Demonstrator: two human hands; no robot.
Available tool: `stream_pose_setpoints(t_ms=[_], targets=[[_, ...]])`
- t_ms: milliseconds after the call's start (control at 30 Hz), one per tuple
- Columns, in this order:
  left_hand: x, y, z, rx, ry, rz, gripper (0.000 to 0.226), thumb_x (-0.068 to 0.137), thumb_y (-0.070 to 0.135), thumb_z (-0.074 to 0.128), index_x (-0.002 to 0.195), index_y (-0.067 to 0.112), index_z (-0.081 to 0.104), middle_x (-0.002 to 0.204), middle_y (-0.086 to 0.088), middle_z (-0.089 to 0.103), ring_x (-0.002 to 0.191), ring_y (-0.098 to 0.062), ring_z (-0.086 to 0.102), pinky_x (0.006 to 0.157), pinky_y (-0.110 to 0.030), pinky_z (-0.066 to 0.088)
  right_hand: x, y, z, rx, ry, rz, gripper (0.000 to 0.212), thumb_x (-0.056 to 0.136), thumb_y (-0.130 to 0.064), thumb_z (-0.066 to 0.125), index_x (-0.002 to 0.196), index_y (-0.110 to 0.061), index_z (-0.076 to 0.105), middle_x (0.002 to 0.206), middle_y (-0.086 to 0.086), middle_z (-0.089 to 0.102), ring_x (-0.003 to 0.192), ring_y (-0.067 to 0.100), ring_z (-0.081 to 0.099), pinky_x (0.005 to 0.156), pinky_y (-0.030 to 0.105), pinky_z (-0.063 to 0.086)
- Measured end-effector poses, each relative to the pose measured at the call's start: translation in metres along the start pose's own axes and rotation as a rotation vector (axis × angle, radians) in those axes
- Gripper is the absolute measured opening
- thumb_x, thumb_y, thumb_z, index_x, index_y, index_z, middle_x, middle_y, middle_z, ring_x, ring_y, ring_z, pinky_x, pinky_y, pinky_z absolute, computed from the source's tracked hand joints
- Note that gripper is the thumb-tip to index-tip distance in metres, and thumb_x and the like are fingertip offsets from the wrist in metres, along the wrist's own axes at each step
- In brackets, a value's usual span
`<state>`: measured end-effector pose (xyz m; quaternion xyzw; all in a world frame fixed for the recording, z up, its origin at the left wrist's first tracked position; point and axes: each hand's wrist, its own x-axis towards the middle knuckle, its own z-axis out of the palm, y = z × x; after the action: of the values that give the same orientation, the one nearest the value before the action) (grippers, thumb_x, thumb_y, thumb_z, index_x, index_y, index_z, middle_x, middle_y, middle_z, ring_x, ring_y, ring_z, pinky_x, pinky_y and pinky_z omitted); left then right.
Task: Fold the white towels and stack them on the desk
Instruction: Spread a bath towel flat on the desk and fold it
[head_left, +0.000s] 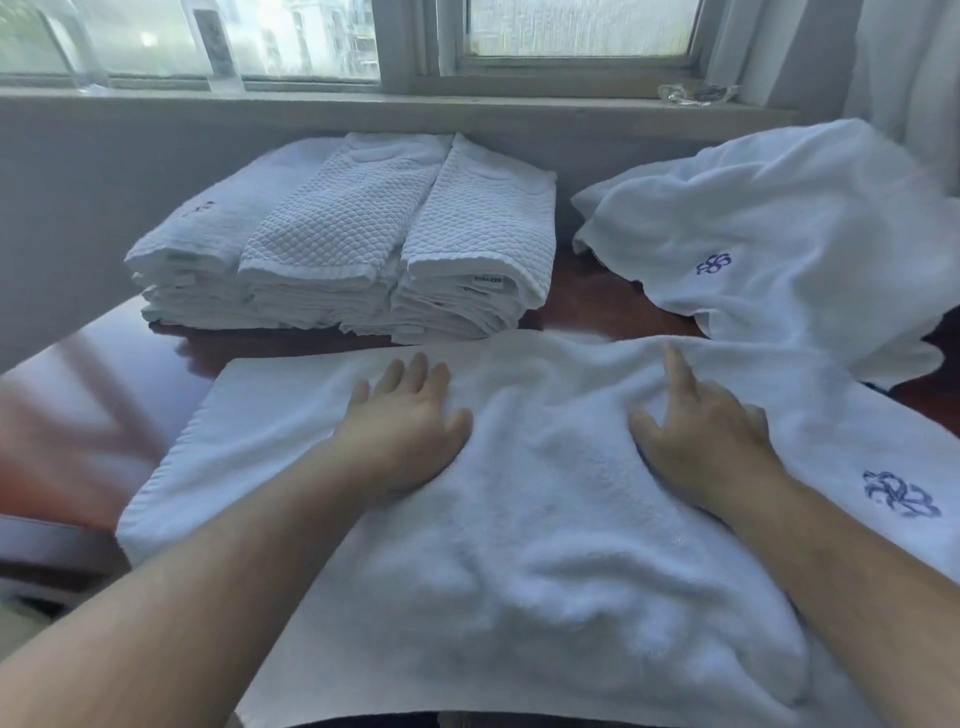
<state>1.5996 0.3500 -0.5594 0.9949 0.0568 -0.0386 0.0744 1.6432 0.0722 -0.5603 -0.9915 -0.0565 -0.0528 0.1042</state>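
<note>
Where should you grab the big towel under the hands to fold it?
Probably the towel is best pinched at its two left corners, coming from the left: that short edge lies flat, straight and free on the desk. The left hand and right hand now rest flat on its rumpled middle.

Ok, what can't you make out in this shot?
- Head view: small tag on the folded stack, print too small to read.
- Desk under the spread towel, covered.
- Left desk edge, motion-blurred.
- Crumpled towel, cut off by the right edge.
- Clear wrapper on the sill, blurred.
</note>
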Motion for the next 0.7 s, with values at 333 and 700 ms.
stream_pose_setpoints(t_ms=[333, 700], targets=[[0.033, 0.181, 0.030, -0.110, 0.074, 0.609, 0.055, 0.101, 0.059, 0.032, 0.151, 0.038, 0.034, 0.161, 0.002, 0.030, 0.148, -0.020, 0.021, 0.119, -0.041, 0.017, -0.051, 0.109, -0.040, -0.133, 0.081, 0.320, 0.041, 0.097, -0.049, 0.044, 0.112, -0.017, 0.063, 0.116, 0.008, 0.061, 0.113, 0.034, 0.051, 0.084, 0.040, 0.040], [0.028, 0.150, 0.034, -0.210, 0.140, 0.799, 0.045, 0.091, 0.057, 0.055, 0.135, 0.052, 0.054, 0.148, 0.023, 0.046, 0.133, -0.009, 0.038, 0.112, -0.035, 0.029, 0.008, 0.146, -0.087, 0.576, -0.136, 0.558, 0.079, 0.081, -0.074, 0.065, 0.127, -0.009, 0.067, 0.127, 0.009, 0.067, 0.116, 0.031, 0.063, 0.106, 0.043, 0.047]])
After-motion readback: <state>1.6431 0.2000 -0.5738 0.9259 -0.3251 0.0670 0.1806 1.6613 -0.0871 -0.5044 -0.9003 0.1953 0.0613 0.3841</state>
